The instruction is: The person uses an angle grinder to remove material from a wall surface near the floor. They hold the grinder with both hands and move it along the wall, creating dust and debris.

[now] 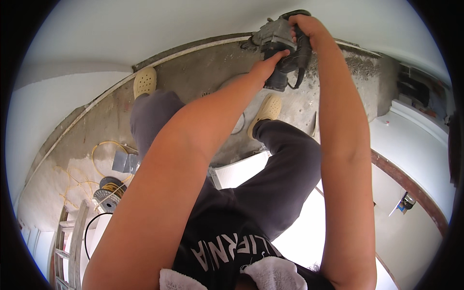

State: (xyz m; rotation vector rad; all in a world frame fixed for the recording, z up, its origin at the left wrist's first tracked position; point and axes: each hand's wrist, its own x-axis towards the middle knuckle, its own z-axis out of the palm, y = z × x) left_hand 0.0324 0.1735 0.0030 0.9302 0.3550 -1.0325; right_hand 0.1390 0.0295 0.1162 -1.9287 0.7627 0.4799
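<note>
A dusty grey and black hammer drill (278, 36) is in both my hands, low against the foot of the white wall. My right hand (309, 29) is wrapped round its black rear handle. Lower down, my left hand (266, 66) grips the dark part of its body, thumb lying along it. The tool's front end points left, toward the rough strip (193, 44) where wall and floor meet; whether its tip touches there I cannot tell. A black cord hangs from the handle's lower end.
My feet in beige clogs (145, 82) stand on the bare concrete floor (208, 67). At left lie a cable reel (108, 195), loose yellow cable (94, 154) and a grey sheet (124, 162), with a ladder (72, 241) nearer. Rubble (365, 67) lies right of the tool.
</note>
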